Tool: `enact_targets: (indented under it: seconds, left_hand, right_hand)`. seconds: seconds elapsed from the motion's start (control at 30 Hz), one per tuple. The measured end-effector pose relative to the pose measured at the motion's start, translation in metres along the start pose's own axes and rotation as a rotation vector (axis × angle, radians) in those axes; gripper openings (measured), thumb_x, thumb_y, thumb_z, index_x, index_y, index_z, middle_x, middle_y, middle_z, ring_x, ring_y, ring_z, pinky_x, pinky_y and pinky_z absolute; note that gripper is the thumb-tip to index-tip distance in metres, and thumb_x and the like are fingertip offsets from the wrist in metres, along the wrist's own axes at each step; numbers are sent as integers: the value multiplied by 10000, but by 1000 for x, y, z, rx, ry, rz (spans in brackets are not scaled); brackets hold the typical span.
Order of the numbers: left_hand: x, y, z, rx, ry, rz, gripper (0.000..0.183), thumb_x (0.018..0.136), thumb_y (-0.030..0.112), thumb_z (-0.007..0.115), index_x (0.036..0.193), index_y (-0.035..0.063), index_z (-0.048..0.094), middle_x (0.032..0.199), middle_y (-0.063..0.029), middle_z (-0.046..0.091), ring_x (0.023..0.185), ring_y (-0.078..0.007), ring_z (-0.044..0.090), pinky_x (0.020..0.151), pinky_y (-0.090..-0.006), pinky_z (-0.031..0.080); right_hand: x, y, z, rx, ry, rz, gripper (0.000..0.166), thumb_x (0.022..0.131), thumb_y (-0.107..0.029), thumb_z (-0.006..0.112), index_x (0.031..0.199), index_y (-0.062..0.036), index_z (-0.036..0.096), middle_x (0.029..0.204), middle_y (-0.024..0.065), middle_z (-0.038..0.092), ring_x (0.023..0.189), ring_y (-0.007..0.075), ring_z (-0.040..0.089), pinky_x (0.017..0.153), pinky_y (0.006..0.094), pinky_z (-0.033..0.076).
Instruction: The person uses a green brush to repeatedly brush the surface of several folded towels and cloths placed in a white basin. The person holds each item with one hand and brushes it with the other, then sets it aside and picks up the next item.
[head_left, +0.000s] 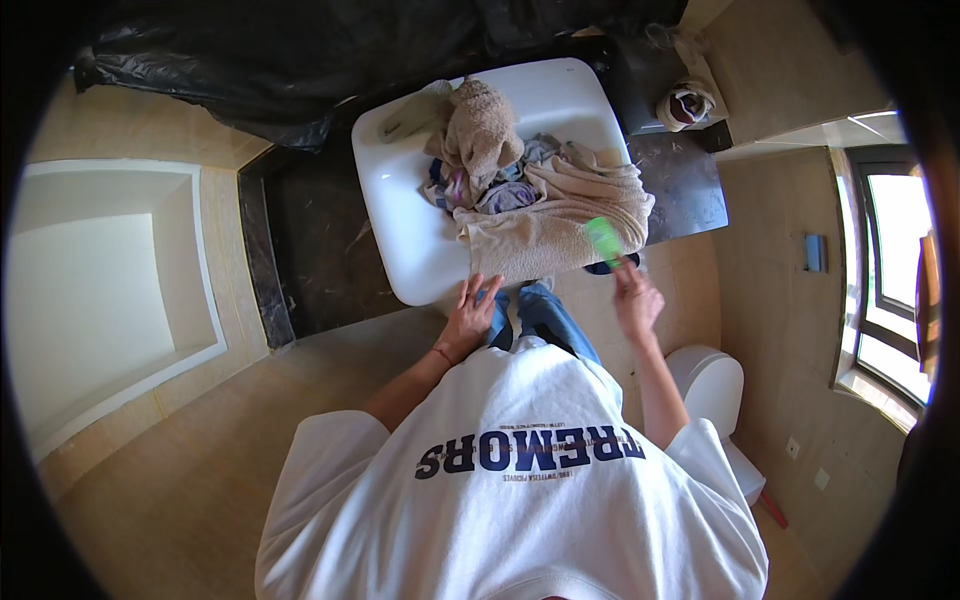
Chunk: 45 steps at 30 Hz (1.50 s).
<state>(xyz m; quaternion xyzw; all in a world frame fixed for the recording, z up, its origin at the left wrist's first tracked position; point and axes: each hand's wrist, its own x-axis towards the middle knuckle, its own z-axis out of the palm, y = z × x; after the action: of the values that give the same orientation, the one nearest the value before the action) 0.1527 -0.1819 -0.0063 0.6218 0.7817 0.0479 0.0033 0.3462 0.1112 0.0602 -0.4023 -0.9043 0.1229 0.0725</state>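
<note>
A white washbasin (409, 247) stands before me with a heap of wet-looking cloths in it. My right hand (637, 300) grips a bright green scrub brush (602, 238), blurred, over the right part of a beige terry towel (540, 240). This towel lies across the basin's near rim and hangs over its front. At the towel's lower left corner rests my left hand (469, 319), fingers apart, fingertips against the edge. Behind it a bunched tan towel (480, 127) sits on grey and purple patterned cloth (510, 196).
A dark stone counter (315, 247) surrounds the basin, and black plastic sheeting (217, 60) covers the back. At the back right stands a cup-like container (686, 103). A white toilet (705, 382) is by my right side, below a window (892, 247). A white-framed wall recess (97, 285) lies left.
</note>
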Motion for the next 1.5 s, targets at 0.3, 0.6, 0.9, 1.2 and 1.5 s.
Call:
enact_targets:
  seconds: [0.3,0.6,0.9,1.2,1.5]
  left_hand:
    - [5,4,4,57,77,166,214,943,156,543,1008,34,707,1444,-107,553,1416,-366,452,1167,-540,352]
    - [1,7,2,-72,-16,108,107,891,127,576,911,41,635,1014,-147,680,1393,-392,482,1171,-540,349]
    - [29,2,-4,-387,97,-89,491,892,225,649,1350,66,577,1413,-159,534,1438,-379,413,1187,-539,306]
    - [30,-3,-2,-268,18,-212,738,938,305,636,1556,24,346,1614,-167,332,1494,-334,326,1222,-539,224]
    - [21,-3,-8,-240,30,-188,676,933,266,631,1526,30,406,1606,-150,361,1487,-301,354,1224,-513,245]
  right_hand:
    - [-1,20,-13,-69,-77,-132,301,981,-277,635,1279,-316,640,757,89,606,636,311,657,538,455,507]
    - [-11,-36,3,24,-241,-167,294,954,-325,639,1247,-340,658,869,92,680,696,346,692,552,498,523]
    - [39,-18,-34,-84,-101,36,282,980,-337,620,1258,-304,654,877,116,707,750,339,712,612,478,549]
    - [30,-62,34,-165,-345,-128,258,980,-399,604,1220,-359,690,834,116,722,688,325,717,590,485,553]
    - [50,-86,6,-145,-450,-117,285,960,-408,636,1235,-373,702,846,115,739,780,314,731,657,470,567]
